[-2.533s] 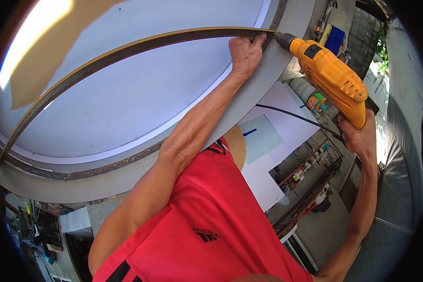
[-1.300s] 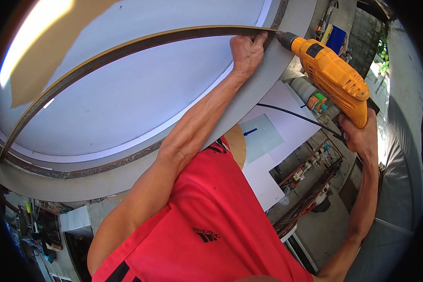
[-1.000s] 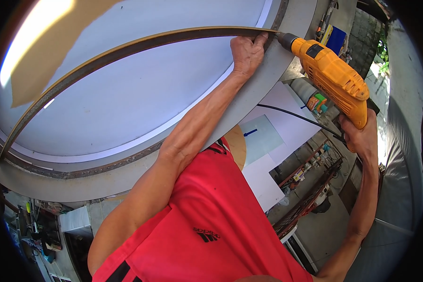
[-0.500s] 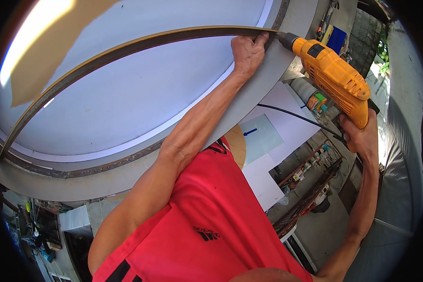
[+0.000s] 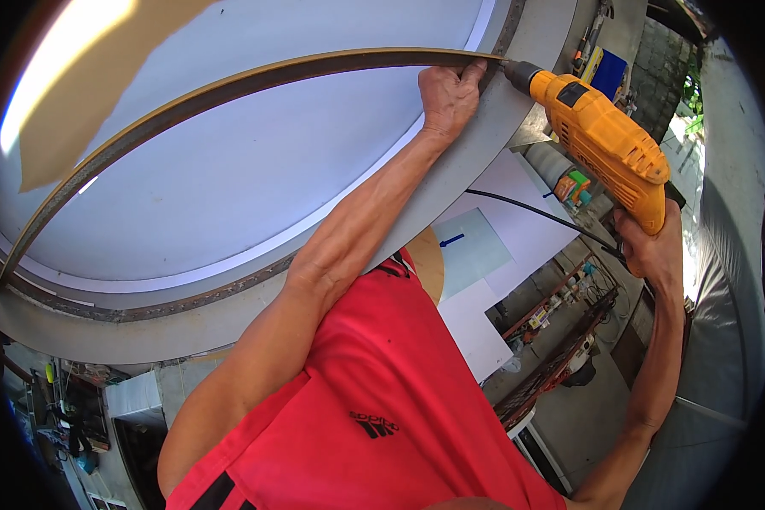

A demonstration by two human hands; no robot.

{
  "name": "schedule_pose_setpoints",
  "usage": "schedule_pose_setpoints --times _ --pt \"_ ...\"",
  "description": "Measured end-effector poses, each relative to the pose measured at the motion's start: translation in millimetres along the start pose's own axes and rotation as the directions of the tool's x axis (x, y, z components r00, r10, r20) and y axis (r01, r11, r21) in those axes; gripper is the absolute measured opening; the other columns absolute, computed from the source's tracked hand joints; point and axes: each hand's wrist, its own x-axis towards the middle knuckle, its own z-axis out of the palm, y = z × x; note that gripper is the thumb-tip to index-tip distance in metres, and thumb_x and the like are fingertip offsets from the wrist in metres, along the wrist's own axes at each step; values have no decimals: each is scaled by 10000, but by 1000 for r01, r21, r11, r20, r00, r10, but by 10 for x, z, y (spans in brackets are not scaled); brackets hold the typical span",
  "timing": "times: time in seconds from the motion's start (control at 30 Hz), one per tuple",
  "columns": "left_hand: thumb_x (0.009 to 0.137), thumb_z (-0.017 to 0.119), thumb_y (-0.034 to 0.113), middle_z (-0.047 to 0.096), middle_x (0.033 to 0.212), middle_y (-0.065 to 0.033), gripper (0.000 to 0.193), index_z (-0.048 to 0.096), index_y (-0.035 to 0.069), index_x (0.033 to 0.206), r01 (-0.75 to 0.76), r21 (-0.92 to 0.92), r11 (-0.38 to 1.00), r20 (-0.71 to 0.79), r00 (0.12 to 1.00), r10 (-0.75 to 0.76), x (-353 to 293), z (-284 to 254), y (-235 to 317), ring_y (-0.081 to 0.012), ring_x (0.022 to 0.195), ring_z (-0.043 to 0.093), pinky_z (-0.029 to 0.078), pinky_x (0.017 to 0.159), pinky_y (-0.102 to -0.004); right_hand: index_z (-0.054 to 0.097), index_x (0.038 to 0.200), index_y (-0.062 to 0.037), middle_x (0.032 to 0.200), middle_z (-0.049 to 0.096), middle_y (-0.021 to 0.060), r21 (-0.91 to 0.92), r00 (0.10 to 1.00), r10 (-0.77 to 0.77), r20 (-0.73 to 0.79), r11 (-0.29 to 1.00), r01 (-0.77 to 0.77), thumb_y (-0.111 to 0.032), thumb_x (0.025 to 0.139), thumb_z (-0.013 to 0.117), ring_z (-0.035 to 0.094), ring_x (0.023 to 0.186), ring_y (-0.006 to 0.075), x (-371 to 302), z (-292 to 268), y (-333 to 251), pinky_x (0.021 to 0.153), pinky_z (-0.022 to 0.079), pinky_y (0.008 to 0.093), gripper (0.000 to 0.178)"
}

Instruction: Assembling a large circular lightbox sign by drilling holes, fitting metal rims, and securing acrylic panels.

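A long, curved dark metal strip (image 5: 314,66) arches over a pale, round panel (image 5: 255,187) set inside a wide grey ring (image 5: 187,336). My left hand (image 5: 449,95) is closed on the strip near its right end, thumb toward the tip. In my right hand (image 5: 654,245) is the handle of a yellow power drill (image 5: 608,132), fingers wrapped round it. The drill's black chuck (image 5: 524,76) points up and left, its bit meeting the strip's end. Whether the bit has entered the metal is too small to tell. From the handle, a black cord (image 5: 535,207) runs left under the ring.
White sheets (image 5: 544,187) lie below the ring, near a pale green piece (image 5: 476,246) bearing a blue arrow. A blue and yellow object (image 5: 608,75) sits beyond the drill. A reddish rack (image 5: 544,382) stands lower right; tools and clutter (image 5: 76,425) fill the lower left.
Both hands stay almost where they were. The drill has shifted very slightly downward, still against the strip's end.
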Motion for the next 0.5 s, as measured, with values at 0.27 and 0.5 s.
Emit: schedule_pose_setpoints --times 0.27,0.5 --pt "884 694 182 647 635 -148 193 710 -11 881 -32 9 999 -7 999 32 12 4 -10 -281 540 532 441 581 -373 638 826 28 611 554 29 -87 998 20 -59 996 -25 -183 794 681 505 514 110 -4 5 -4 510 403 299 219" --pt "890 691 182 654 638 -145 198 711 -15 878 -10 10 1000 11 1000 10 7 -5 42 -261 541 542 441 584 -368 640 821 32 622 568 42 -68 1000 -23 -13 997 22 -179 779 673 523 550 126 -32 -28 -46 546 421 309 218"
